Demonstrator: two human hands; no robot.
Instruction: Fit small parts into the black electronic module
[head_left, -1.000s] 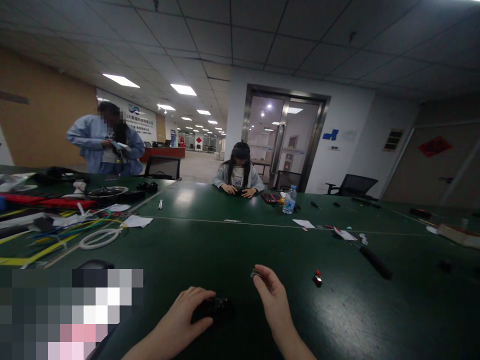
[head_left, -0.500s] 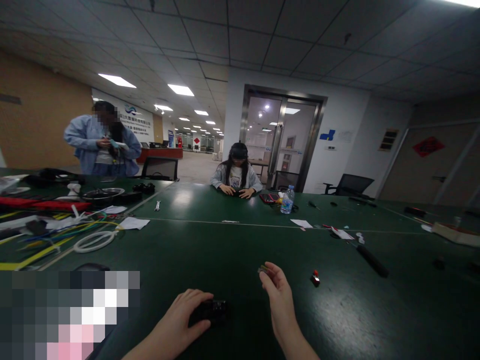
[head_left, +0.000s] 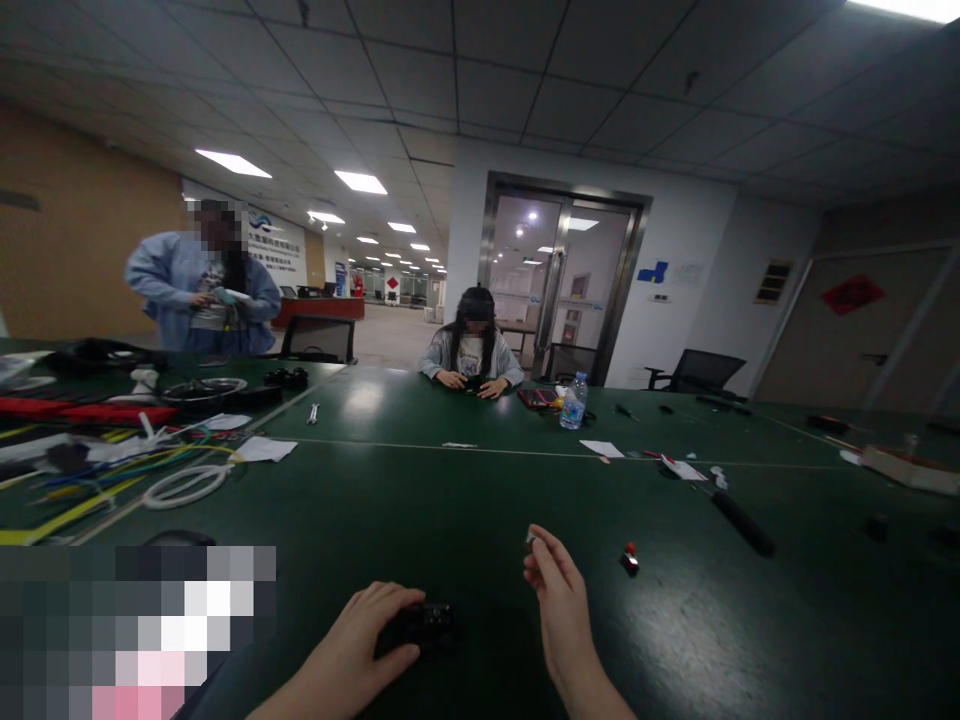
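My left hand (head_left: 358,635) rests low on the table, its thumb and fingers curled around a black block-like object (head_left: 433,622); dark shading hides the object's exact kind. Off to its right, my right hand (head_left: 561,600) is raised above the surface. A small thin pale piece (head_left: 530,539) is pinched between thumb and forefinger there, mostly covered by the fingertips and too small to name. Right of that hand lies a small red and shiny silver part (head_left: 631,558).
A long black-handled tool (head_left: 742,523) lies at right. A water bottle (head_left: 574,402) stands farther back. Coiled white cable (head_left: 184,486) and coloured wires spread at left, near a small wrench (head_left: 313,413). One person (head_left: 471,350) sits opposite; another (head_left: 202,290) stands behind at left.
My right hand has moved slightly right, and the small piece has turned in its fingertips so less of it shows. My left hand stays on the black object. The view has shifted slightly.
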